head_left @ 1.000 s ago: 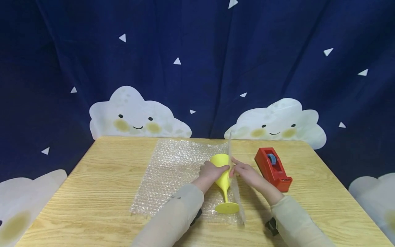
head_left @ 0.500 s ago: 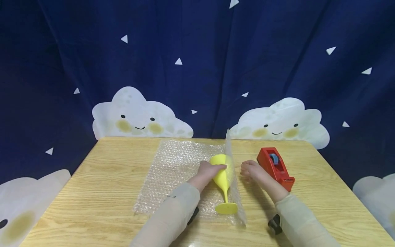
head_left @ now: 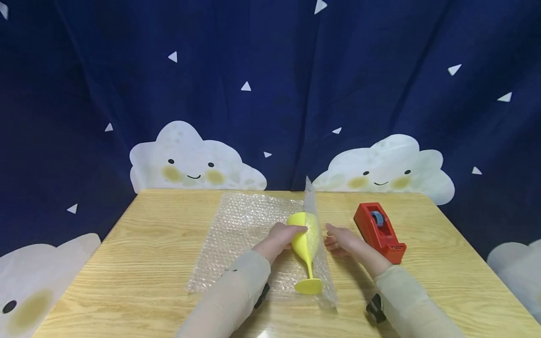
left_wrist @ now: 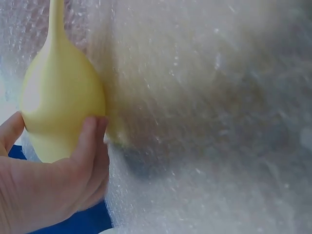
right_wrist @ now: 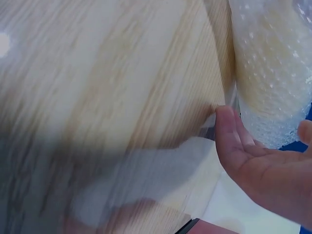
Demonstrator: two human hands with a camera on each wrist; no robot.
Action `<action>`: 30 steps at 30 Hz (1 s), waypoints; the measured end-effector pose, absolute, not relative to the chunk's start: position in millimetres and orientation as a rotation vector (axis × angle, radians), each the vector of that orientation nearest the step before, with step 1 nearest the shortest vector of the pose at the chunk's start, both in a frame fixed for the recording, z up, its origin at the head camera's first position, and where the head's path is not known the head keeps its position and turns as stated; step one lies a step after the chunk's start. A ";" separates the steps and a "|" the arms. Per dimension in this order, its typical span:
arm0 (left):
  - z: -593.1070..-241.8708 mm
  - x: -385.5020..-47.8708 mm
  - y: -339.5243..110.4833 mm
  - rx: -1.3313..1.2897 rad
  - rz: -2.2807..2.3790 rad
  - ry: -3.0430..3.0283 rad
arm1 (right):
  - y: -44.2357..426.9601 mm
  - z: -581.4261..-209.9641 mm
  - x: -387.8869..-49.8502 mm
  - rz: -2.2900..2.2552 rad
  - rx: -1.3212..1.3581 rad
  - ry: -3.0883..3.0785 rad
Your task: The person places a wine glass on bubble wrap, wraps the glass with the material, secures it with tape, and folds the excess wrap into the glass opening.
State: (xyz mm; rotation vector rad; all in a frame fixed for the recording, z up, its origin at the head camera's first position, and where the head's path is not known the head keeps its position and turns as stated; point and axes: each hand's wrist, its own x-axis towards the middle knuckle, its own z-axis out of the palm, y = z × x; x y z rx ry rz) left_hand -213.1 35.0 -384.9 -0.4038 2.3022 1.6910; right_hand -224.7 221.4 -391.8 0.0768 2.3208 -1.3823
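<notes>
A yellow goblet (head_left: 300, 245) lies on a sheet of bubble wrap (head_left: 236, 234), its foot toward the near edge of the table. My left hand (head_left: 280, 238) grips the bowl, thumb on one side and fingers on the other, as the left wrist view shows on the goblet (left_wrist: 63, 107). The right edge of the wrap is folded up over the bowl's right side. Just right of that fold is my right hand (head_left: 344, 241), holding nothing, its fingers extended beside the wrap (right_wrist: 273, 63) in the right wrist view.
A red tape dispenser (head_left: 379, 232) with a blue-cored roll stands on the wooden table (head_left: 148, 244), right of my right hand. A dark blue curtain (head_left: 270, 94) with clouds hangs behind the table's far edge.
My right hand has let go of the wrap's edge and drawn back a little to the right. The folded flap now leans further left over the bowl. My left hand keeps its hold.
</notes>
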 end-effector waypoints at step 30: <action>-389.7 -217.3 13.7 -0.302 1.745 2.076 | 194.2 -388.4 -222.0 -1.331 -0.004 2.318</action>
